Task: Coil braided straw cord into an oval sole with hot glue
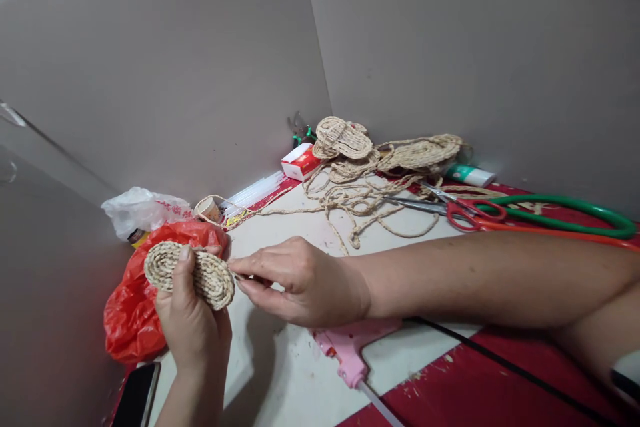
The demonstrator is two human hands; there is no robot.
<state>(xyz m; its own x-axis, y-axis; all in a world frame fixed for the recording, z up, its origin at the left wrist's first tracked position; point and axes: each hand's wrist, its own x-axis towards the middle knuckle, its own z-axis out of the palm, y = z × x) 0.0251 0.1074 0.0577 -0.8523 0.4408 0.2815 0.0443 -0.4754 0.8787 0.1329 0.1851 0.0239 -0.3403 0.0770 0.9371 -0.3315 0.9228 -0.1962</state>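
Note:
My left hand grips an oval coil of braided straw rope, thumb across its face and fingers behind it. At the coil's right end, my right hand has its thumb and index finger pinched together on the edge; exactly what lies between the fingertips is hidden. A strand of straw rope runs across the table behind my hands to a tangled heap. Below my right forearm lies a pink hot glue gun with a glue stick in its back, partly covered by the arm.
Straw rope bundles lie against the wall. Scissors with red handles and larger green-handled scissors sit at right. Beside the left hand are a red plastic bag and a phone. Glue sticks and a small red-white box are behind.

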